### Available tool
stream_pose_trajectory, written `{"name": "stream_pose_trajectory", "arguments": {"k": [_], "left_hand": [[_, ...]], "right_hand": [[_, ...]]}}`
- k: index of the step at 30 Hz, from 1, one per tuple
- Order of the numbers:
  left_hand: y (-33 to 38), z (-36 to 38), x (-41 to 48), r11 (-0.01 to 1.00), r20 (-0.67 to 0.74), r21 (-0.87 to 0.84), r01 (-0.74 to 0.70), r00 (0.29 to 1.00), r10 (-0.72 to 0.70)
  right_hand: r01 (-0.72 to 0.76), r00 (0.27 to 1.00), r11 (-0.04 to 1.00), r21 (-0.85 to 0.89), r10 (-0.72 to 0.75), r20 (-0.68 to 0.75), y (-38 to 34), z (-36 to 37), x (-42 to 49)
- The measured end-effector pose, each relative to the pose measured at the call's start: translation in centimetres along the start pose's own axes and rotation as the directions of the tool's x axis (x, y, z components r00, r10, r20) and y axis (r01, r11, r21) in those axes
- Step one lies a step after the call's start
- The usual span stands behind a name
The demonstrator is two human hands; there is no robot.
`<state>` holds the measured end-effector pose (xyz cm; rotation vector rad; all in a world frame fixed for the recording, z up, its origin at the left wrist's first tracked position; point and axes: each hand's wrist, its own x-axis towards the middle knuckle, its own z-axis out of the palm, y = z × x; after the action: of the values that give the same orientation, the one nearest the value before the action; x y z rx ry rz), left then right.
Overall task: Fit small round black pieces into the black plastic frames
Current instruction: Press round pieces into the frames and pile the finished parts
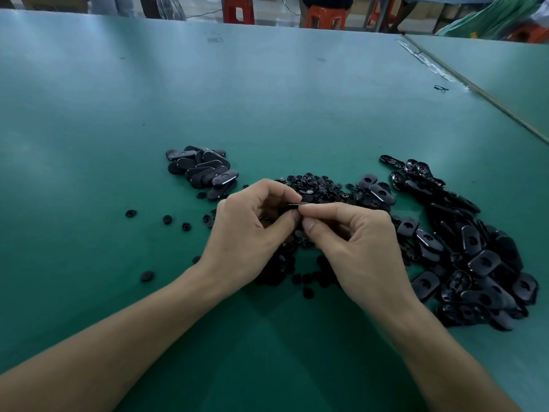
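Head view: both hands meet above the middle of the green table (267,93), nearer its near edge than its far one. The left hand (252,230) and right hand (356,242) each have their grip clamped, thumb and curled fingers, on one thin black plastic part (292,206), seen edge-on between the fingertips; whether it is a frame or a round piece cannot be told. Just beyond and beneath the hands lies a heap of small round black pieces (315,185), with loose round pieces (167,219) scattered toward the left edge. A large pile of black plastic frames (475,257) with round holes spreads toward the right edge. A smaller stack of oval black parts (205,171) lies left of the heap. Red stools (239,10) stand past the far edge.
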<state>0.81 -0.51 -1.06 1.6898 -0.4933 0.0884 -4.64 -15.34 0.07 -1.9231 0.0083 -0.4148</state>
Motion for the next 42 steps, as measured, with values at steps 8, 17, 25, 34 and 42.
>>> {"name": "stream_pose_trajectory", "arguments": {"k": [8, 17, 25, 34, 42], "left_hand": [[0.2, 0.1, -0.1, 0.999, 0.056, -0.034, 0.021, 0.998, -0.019], [0.3, -0.1, 0.0, 0.994, 0.048, -0.097, 0.041, 0.998, -0.037], [0.2, -0.1, 0.0, 0.991, 0.049, -0.126, 0.044, 0.998, -0.038], [0.1, -0.3, -0.1, 0.987, 0.056, -0.149, 0.057, 0.997, -0.049], [0.0, -0.2, -0.1, 0.997, -0.038, -0.075, 0.034, 0.999, -0.037]], "right_hand": [[0.059, 0.997, 0.988, -0.140, -0.066, -0.048, 0.3, -0.6, 0.2], [0.032, 0.999, 0.998, -0.062, -0.031, 0.015, 0.5, -1.1, 0.6], [-0.003, 0.999, 0.994, -0.109, 0.009, 0.054, 0.2, -1.1, 0.4], [0.012, 0.999, 0.995, -0.103, -0.008, 0.038, 0.4, -1.3, 0.4], [0.103, 0.995, 0.960, -0.261, -0.103, 0.012, 0.2, -1.5, 0.4]]}}
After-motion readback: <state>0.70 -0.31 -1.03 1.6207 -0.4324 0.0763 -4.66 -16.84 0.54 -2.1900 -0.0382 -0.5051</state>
